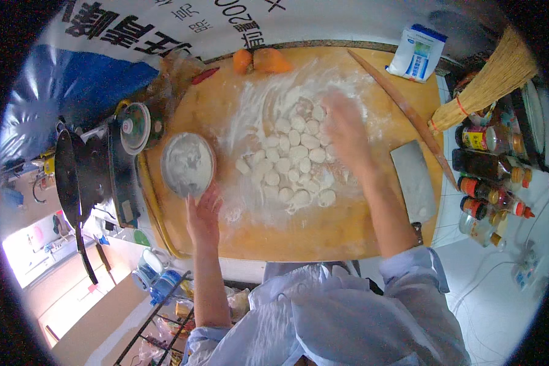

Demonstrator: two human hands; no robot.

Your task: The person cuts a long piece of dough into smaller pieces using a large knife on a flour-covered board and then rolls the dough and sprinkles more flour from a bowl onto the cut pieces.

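My left hand (204,211) is at the near rim of a round metal bowl (164,170) with white flour in it. Its fingers are spread and look to touch the bowl's outside. Motion blurs my right hand (346,130), which is over the right side of a cluster of small, floured dough pieces (298,153). Whether that hand holds anything is hidden by the blur. Loose flour (251,103) coats the wooden board (347,233) around the pieces. A wide-bladed cleaver (413,178) lies to the right of my right forearm.
A tapered wooden rolling pin (393,103) lies along the board's right side. Beyond it are a straw brush (482,82), a white packet (418,52) and several condiment bottles (478,139). Orange items (271,61) sit at the far edge. A lidded container (135,128) and black pan (71,174) stand left.
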